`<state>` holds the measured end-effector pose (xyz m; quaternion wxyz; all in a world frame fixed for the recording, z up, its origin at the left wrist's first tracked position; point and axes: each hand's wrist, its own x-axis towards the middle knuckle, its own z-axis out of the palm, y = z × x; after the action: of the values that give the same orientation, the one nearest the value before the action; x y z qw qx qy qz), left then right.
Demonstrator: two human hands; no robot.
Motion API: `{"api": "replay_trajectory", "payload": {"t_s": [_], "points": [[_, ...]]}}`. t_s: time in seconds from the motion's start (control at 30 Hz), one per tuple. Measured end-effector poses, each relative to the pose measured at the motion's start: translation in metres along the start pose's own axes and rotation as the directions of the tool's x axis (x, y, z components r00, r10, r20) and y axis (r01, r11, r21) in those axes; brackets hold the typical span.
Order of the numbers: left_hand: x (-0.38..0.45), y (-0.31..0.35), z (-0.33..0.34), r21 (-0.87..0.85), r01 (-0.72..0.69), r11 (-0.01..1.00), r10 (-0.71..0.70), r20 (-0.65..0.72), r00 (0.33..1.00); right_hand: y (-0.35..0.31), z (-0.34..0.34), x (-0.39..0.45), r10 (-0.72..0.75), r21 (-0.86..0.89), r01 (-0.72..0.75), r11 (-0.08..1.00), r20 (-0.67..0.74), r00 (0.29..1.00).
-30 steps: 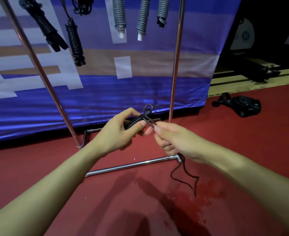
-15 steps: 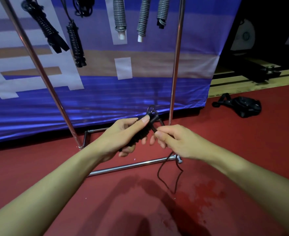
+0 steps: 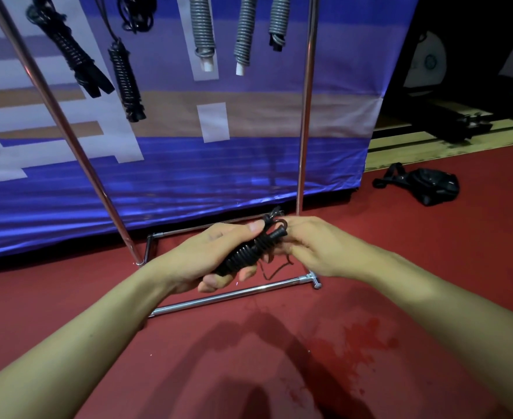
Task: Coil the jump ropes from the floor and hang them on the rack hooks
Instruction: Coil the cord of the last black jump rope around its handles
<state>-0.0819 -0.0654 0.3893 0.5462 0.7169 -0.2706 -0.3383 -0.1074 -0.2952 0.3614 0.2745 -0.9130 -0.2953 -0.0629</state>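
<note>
Black coils and grey coils already hung on rack. Left hand clasping nearly wound black rope; right hand pinching its loose tail, tucking and hanging left.

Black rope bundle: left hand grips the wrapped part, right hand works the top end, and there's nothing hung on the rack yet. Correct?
Not quite. The left hand grips the black rope bundle and the right hand works its top end, but the rack is not bare: the head view shows several coiled ropes already hanging from its top.
</note>
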Motion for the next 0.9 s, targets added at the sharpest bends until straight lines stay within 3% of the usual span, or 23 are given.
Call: {"api": "replay_trajectory", "payload": {"t_s": [0.1, 0.2, 0.33, 0.47, 0.63, 0.9], "points": [[0.001, -0.004, -0.004, 0.029, 0.011, 1.0, -0.014, 0.081, 0.997, 0.004, -0.007, 0.001, 0.001, -0.162, -0.009, 0.987, -0.047, 0.999], [0.001, -0.002, -0.006, 0.129, 0.039, 0.991, -0.053, 0.107, 0.993, 0.004, -0.021, 0.002, 0.09, -0.13, -0.081, 0.988, 0.059, 0.994], [-0.001, 0.001, 0.001, 0.348, 0.093, 0.933, -0.162, 0.175, 0.971, -0.002, -0.022, 0.002, -0.047, -0.253, 0.096, 0.963, 0.192, 0.98], [-0.005, 0.005, 0.003, 0.439, 0.111, 0.892, -0.234, 0.237, 0.943, -0.009, -0.014, 0.005, -0.05, -0.339, 0.155, 0.928, 0.3, 0.953], [-0.007, 0.007, 0.009, 0.543, 0.077, 0.836, -0.194, 0.161, 0.968, -0.017, -0.017, 0.0, 0.131, -0.354, 0.005, 0.935, 0.357, 0.925], [-0.001, 0.002, 0.007, 0.735, 0.048, 0.676, -0.139, 0.064, 0.988, -0.034, -0.029, 0.008, 0.177, -0.281, -0.055, 0.958, 0.43, 0.885]]}}
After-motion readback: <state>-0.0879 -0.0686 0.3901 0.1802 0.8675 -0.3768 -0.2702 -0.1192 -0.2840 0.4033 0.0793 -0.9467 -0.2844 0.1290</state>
